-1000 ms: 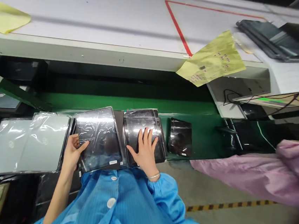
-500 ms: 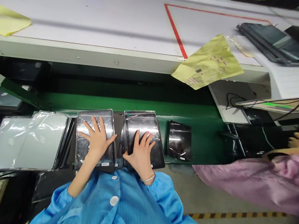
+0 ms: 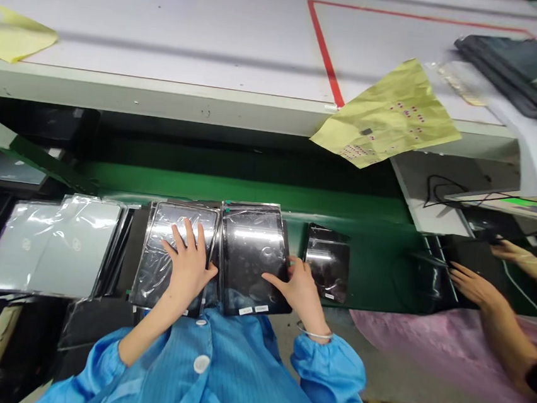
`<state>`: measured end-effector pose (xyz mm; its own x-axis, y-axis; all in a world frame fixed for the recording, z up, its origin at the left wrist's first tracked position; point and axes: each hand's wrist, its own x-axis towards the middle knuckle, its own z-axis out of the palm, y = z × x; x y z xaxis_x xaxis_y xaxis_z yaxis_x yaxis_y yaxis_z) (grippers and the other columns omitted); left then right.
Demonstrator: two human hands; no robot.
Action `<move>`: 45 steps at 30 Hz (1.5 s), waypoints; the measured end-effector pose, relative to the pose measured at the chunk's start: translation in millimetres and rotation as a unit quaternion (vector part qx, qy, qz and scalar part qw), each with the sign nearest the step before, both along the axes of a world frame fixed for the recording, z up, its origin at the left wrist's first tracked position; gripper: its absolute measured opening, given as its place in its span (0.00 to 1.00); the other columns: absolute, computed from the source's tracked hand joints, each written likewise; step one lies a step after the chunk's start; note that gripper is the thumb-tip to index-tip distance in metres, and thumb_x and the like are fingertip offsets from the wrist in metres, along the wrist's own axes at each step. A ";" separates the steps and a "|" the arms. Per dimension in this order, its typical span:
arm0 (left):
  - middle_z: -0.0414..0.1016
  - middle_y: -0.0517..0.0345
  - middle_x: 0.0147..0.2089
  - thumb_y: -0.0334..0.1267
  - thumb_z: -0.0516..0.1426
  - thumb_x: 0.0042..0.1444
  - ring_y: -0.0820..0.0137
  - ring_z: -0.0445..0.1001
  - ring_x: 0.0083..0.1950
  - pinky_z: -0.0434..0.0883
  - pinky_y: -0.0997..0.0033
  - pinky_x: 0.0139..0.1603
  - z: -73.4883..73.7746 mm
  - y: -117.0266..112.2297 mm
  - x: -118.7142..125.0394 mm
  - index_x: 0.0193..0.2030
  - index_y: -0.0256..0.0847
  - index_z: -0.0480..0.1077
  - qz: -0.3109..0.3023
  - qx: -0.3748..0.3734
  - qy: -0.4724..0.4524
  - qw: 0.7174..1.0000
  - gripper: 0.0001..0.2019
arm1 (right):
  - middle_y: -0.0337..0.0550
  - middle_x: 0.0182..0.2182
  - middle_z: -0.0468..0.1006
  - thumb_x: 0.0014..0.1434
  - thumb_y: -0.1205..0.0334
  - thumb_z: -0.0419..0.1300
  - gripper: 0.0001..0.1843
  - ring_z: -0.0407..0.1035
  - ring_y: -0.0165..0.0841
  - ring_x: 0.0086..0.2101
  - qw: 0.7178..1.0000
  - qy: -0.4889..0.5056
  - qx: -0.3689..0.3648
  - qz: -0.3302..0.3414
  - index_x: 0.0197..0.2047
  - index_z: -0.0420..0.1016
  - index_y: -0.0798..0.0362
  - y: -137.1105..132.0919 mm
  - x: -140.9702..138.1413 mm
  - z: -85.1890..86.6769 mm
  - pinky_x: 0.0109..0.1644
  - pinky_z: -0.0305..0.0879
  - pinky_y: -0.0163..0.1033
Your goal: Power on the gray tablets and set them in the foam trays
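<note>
My left hand (image 3: 190,264) lies with spread fingers on a film-wrapped, dark-screened tablet (image 3: 152,272), its thumb reaching over the right edge. Beside that stands a second stack, topped by another tablet (image 3: 247,269) in clear film with white labels along its near edge. My right hand (image 3: 305,290) grips this one at the right side, thumb on the screen and fingers curled at the edge; the fingertips are partly hidden. Just right of it, a smaller dark wrapped device (image 3: 327,264) rests apart on the green surface.
Silver-grey wrapped devices (image 3: 57,251) lie stacked to the left. Above runs a white shelf (image 3: 170,34) with a yellow sheet (image 3: 385,121) hanging over its edge and dark tablets (image 3: 522,74) at right. A co-worker's hands (image 3: 473,288) hold a dark object at the right.
My right hand has slid from the top of the right tablet to its right edge. My left hand has shifted slightly right. The co-worker's hands have moved further into view with a dark object.
</note>
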<state>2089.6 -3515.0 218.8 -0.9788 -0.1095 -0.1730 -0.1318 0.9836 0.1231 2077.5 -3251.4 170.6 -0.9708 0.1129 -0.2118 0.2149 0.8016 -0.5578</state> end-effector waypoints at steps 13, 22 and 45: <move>0.44 0.39 0.83 0.22 0.47 0.61 0.39 0.47 0.81 0.60 0.31 0.73 23.1 -18.0 40.7 0.81 0.44 0.46 -0.026 0.138 0.106 0.984 0.42 | 0.33 0.23 0.77 0.41 0.31 0.75 0.36 0.69 0.31 0.23 0.923 -0.082 -0.375 -0.027 0.33 0.60 0.46 19.7 -5.0 43.5 0.30 0.66 0.37; 0.80 0.61 0.63 0.49 0.61 0.58 0.53 0.69 0.72 0.69 0.56 0.72 131.0 -139.2 56.4 0.61 0.53 0.79 0.196 0.241 0.203 0.928 0.24 | 0.39 0.33 0.88 0.68 0.58 0.62 0.22 0.81 0.36 0.25 0.964 0.218 -0.032 0.151 0.64 0.72 0.43 33.2 18.9 135.2 0.26 0.74 0.36; 0.81 0.63 0.47 0.35 0.68 0.32 0.71 0.73 0.41 0.72 0.82 0.32 38.8 -128.2 45.8 0.43 0.48 0.83 0.463 0.553 0.308 0.621 0.24 | 0.61 0.73 0.62 0.68 0.47 0.63 0.37 0.54 0.55 0.73 0.973 0.178 -0.030 0.142 0.74 0.62 0.53 -18.4 -3.9 3.3 0.74 0.58 0.66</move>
<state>2135.4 -3643.3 257.6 -0.5035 -0.8216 -0.2675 -0.1704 -0.2091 0.9629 2073.5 -3269.8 174.0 -0.9740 -0.1733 0.1458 -0.2264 0.7644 -0.6038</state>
